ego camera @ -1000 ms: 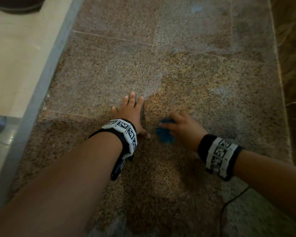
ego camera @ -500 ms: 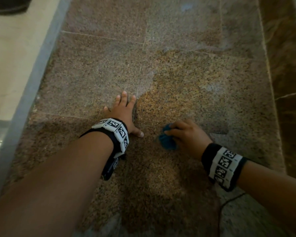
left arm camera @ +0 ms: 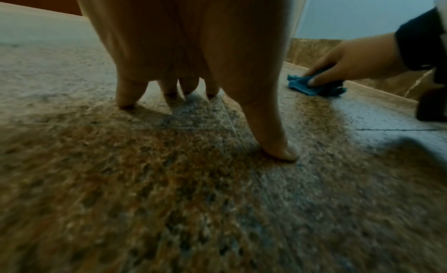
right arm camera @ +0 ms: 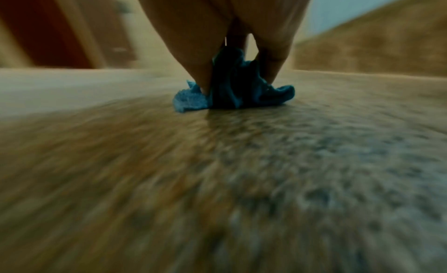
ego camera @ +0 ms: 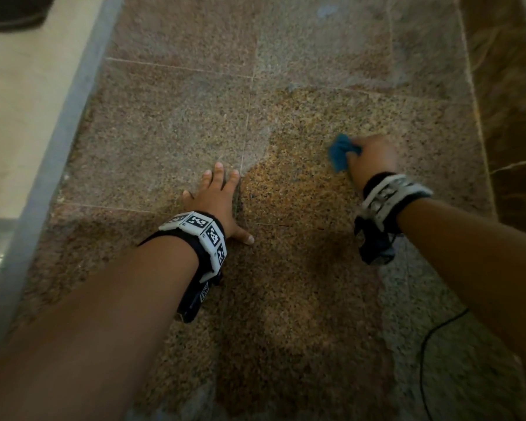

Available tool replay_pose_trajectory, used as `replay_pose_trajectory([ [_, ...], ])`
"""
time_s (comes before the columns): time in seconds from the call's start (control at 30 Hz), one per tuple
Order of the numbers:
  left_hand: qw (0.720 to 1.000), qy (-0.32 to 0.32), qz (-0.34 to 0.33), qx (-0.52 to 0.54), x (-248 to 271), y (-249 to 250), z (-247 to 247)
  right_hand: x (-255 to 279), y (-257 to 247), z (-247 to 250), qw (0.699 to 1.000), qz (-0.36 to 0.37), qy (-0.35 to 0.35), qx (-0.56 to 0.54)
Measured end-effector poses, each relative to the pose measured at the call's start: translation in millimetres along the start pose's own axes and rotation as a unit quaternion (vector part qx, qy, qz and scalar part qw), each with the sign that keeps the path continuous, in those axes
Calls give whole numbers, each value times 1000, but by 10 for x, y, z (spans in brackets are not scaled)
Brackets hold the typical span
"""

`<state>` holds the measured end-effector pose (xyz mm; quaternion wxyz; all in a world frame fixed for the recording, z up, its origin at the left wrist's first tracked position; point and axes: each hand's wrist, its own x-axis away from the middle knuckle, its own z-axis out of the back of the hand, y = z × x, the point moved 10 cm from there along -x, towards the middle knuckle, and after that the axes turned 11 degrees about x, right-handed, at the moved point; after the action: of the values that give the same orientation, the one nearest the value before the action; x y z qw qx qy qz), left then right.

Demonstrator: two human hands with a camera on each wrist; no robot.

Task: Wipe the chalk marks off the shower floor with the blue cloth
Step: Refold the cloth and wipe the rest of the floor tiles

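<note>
We have swept the blue cloth (ego camera: pixel 340 154) away from beside our left hand (ego camera: pixel 216 202), out to the right across the shower floor (ego camera: pixel 301 299); the wiped stone looks darker. Right hand (ego camera: pixel 372 158) fingers (left arm camera: pixel 314 81) bunch the cloth against the tile. Left hand lies flat, fingers spread. Pale chalk haze (ego camera: pixel 179 138) remains ahead and left; the wall base (ego camera: pixel 504 141) is close on the right.

Head view looking steeply down on shower floor (ego camera: pixel 316 268), both wrist views skimming it close, all sharing blue cloth (ego camera: pixel 340 153).

Speckled granite floor (ego camera: pixel 170 132), fuzzy blue cloth (ego camera: pixel 340 153)
</note>
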<state>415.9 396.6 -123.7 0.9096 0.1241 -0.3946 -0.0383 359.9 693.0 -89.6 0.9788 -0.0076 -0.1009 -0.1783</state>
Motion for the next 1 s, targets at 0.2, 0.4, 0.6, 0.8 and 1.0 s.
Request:
replay_pose_trajectory([
  [0.2,1000,0,4,1,13,-6,-13,573,-628,-128,957,287,-2,-35],
  [0.4,1000,-2,5,7,16,11,-5,234,737,45,998,5,-13,-53],
  [0.6,1000,3,7,2,0,10,-14,1162,77,-197,974,215,32,-58],
  [0.8,1000,7,8,2,-1,-8,-7,1538,264,-267,960,274,7,-54],
  [1.0,1000,8,10,-6,24,-8,13,1353,1073,-192,998,21,9,-63],
])
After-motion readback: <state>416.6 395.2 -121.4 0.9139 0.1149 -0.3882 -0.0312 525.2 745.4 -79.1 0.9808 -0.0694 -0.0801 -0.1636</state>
